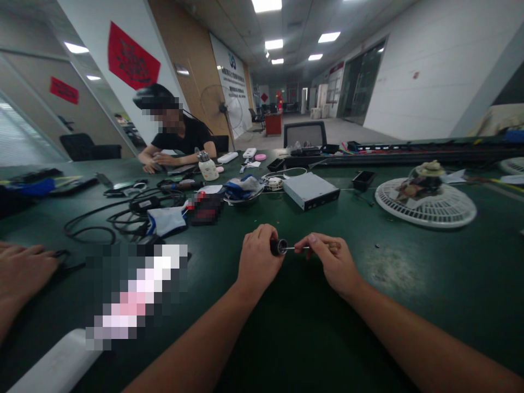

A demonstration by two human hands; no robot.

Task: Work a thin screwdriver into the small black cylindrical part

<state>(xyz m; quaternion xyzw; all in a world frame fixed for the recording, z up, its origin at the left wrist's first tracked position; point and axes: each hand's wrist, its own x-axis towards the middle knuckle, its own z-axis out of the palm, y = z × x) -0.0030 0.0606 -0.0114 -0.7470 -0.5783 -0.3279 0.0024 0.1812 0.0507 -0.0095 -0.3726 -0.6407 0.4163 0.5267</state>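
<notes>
My left hand (pixel 258 255) is wrapped round a black cylindrical part (pixel 278 247) whose round open end faces right. In my right hand (pixel 329 261) is a screwdriver (pixel 334 246) with a yellowish-brown handle. Its thin metal shaft points left, and the tip reaches into the open end of the cylinder; the very tip is hidden inside. Both hands are low over the green table (pixel 311 333), a short gap apart. To the right of my right hand lies a small dark piece (pixel 377 246).
Behind my hands sits a grey optical drive (pixel 311 189). A white fan grille with a motor (pixel 426 199) stands right. Cables (pixel 110 215) and a cloth (pixel 167 220) lie left, near another person's hand (pixel 27 270). A person (pixel 180 136) sits across the table.
</notes>
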